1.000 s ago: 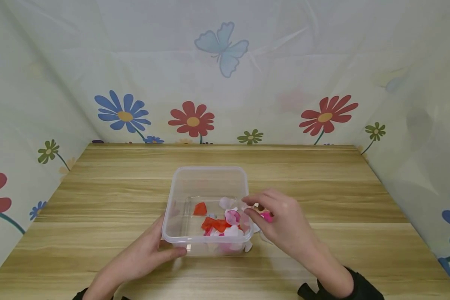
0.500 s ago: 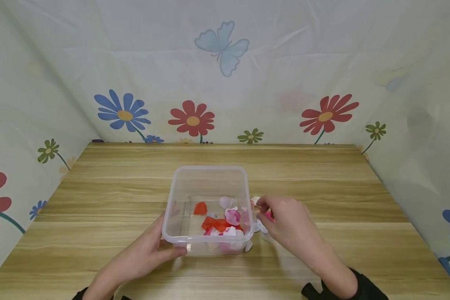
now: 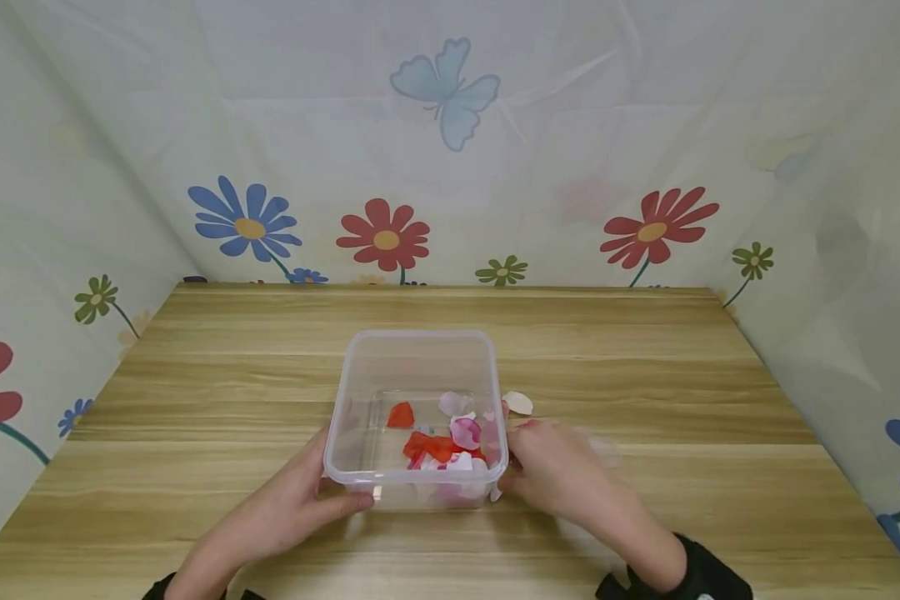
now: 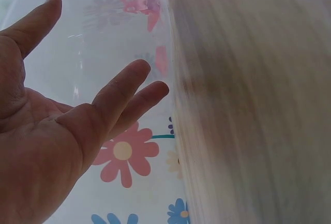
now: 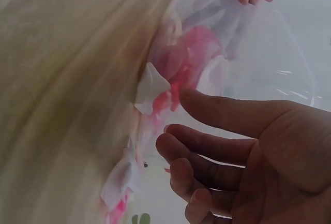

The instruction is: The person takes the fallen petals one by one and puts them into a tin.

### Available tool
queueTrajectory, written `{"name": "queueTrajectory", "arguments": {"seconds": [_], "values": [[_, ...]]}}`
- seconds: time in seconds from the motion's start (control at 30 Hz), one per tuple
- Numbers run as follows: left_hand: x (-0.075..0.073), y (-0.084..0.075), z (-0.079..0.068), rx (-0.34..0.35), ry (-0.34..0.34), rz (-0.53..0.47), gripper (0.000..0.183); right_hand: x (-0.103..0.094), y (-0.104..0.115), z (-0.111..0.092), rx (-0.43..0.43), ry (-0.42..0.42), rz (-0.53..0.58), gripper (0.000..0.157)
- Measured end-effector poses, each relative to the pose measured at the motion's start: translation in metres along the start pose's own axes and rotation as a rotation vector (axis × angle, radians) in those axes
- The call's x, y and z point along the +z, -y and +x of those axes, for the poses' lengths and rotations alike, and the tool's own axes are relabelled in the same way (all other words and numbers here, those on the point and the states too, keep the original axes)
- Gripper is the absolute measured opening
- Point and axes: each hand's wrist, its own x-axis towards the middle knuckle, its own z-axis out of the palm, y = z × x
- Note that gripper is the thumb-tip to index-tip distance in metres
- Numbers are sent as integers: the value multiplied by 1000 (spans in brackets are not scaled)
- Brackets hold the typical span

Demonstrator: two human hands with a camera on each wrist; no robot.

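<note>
A clear plastic box (image 3: 420,342) holds red, pink and white petals (image 3: 441,450), mostly heaped at its near right. My left hand (image 3: 292,500) rests against the box's left side, thumb at the front left corner; its fingers look straight and spread in the left wrist view. Low beside the box's right wall is my right hand (image 3: 562,471), fingers loosely bent. In the right wrist view, its thumb and forefinger are apart with nothing between them. A white petal (image 5: 152,88) lies just beyond the thumb tip. Another white petal (image 3: 518,403) lies behind this hand.
The box stands on a wood-grain table (image 3: 270,350). More white and pink petals (image 5: 121,180) lie on the table along the box's right side, partly hidden by the right hand in the head view. A flower-print cloth (image 3: 555,125) surrounds the table's back and sides.
My right hand has gone from the box's right rim out over the loose petals, then down and left to the box's right wall, uncovering a white petal. The left hand and box stay put.
</note>
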Motion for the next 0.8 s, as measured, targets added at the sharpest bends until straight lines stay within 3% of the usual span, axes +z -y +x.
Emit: {"name": "queueTrajectory", "arguments": {"seconds": [0.47,0.8], "values": [[-1,-1,0,13,14,-8,102,10,-5,1,-2,90,107,31],[0,2,0,-8,8,-14,103,11,-5,1,19,80,65,28]]}}
